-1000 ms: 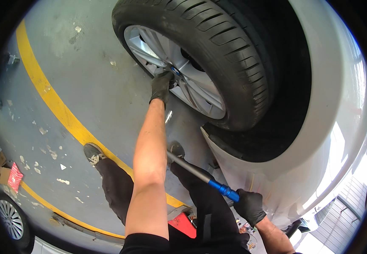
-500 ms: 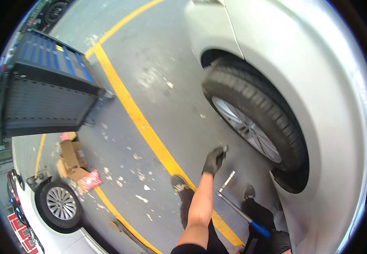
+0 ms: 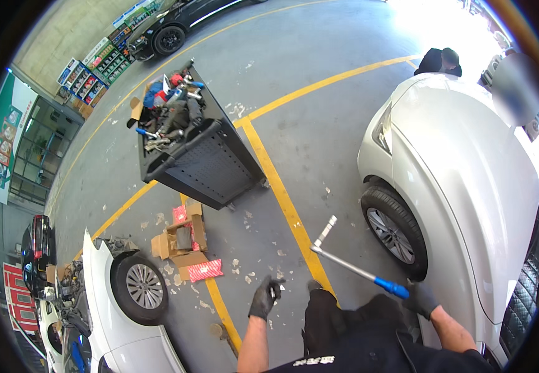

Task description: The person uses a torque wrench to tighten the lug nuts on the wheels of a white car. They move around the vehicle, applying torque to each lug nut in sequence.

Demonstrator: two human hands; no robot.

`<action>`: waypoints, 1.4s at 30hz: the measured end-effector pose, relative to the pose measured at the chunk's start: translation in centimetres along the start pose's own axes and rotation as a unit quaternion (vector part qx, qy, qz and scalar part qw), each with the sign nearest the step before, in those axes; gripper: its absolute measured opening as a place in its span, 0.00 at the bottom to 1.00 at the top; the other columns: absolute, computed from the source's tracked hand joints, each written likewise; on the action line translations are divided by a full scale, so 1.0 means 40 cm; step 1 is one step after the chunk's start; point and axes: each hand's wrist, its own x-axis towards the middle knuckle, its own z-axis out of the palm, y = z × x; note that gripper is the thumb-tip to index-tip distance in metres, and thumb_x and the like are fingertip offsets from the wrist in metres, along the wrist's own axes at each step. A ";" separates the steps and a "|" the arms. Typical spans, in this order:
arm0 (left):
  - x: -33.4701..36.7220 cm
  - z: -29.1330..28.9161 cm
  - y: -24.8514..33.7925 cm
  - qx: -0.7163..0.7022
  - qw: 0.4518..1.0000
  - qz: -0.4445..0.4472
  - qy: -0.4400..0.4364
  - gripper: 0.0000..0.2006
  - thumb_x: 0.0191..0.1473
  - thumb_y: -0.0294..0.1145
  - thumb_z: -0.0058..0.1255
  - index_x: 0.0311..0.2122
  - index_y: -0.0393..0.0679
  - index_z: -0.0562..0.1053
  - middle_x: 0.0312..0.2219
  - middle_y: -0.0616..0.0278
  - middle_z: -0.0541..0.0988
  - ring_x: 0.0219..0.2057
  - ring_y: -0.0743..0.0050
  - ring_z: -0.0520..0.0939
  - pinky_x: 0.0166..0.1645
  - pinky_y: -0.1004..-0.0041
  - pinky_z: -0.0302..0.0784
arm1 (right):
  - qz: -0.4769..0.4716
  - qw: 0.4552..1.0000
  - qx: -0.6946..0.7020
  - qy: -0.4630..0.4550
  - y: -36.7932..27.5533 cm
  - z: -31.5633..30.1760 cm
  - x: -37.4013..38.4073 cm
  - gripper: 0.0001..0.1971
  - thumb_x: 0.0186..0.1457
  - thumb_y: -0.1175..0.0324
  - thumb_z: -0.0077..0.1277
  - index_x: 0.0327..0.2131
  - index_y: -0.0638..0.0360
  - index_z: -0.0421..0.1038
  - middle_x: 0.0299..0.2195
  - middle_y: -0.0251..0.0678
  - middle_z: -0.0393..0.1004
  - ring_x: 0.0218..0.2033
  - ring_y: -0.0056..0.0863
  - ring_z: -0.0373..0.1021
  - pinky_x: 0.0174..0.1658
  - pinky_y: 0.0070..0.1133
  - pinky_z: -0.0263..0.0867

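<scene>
My right hand (image 3: 420, 299), in a dark glove, is closed round the end of the blue handle of a long breaker bar (image 3: 347, 265). At the bar's far end a silver extension (image 3: 325, 230) points away at an angle. My left hand (image 3: 264, 298), also gloved, is held out in front with its fingers curled round a small shiny metal piece (image 3: 277, 290), too small to make out fully. Beyond the bar, to the right, is the front wheel (image 3: 391, 229) of a white car (image 3: 446, 161); neither hand touches it.
A dark tool cart (image 3: 210, 165) heaped with tools stands ahead left, with open cardboard boxes (image 3: 185, 239) on the floor nearby. At left is another white car (image 3: 120, 336) with its front stripped. A person (image 3: 437, 62) is behind the right car, and yellow lines cross the floor.
The view has swung up and away from the wheel, bringing the cart top and far wall into sight. My left hand has drawn back from near the wheel; my right hand still holds the bar.
</scene>
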 end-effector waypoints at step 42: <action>0.634 0.112 1.626 -0.198 0.898 0.254 0.301 0.13 0.56 0.42 0.50 0.32 0.42 0.76 0.19 0.65 0.74 0.16 0.73 0.72 0.19 0.74 0.66 | -0.586 0.750 0.171 -0.255 -1.611 -0.969 1.157 0.23 0.58 0.48 0.52 0.38 0.61 0.77 0.22 0.44 0.76 0.25 0.40 0.76 0.31 0.29 0.69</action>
